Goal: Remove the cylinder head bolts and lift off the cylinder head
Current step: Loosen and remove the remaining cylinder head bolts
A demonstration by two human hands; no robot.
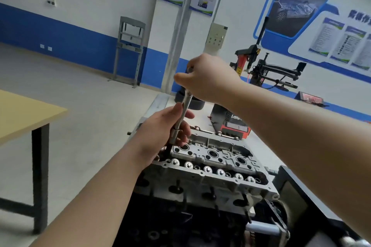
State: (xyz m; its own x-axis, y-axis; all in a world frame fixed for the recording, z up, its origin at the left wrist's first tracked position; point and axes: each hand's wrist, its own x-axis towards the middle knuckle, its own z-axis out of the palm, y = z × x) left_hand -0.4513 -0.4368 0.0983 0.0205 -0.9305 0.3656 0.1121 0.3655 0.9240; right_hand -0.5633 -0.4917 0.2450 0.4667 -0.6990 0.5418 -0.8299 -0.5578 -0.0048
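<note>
A grey aluminium cylinder head (212,166) sits on top of a dark engine block, with a row of shiny valve caps along its near side. A long chrome socket extension (185,106) stands tilted over the head's far left corner, its dark lower end going down into the head. My left hand (166,128) grips the lower part of the extension just above the head. My right hand (208,78) grips the tool's top end, higher up. The bolt under the tool is hidden.
A wooden table with black legs (26,118) stands to the left. Behind the engine are a red-and-black machine (232,122) and a tyre changer (267,68) by the wall. A grey press frame (129,50) stands against the blue-striped wall. A dark stand part (301,196) lies at the right.
</note>
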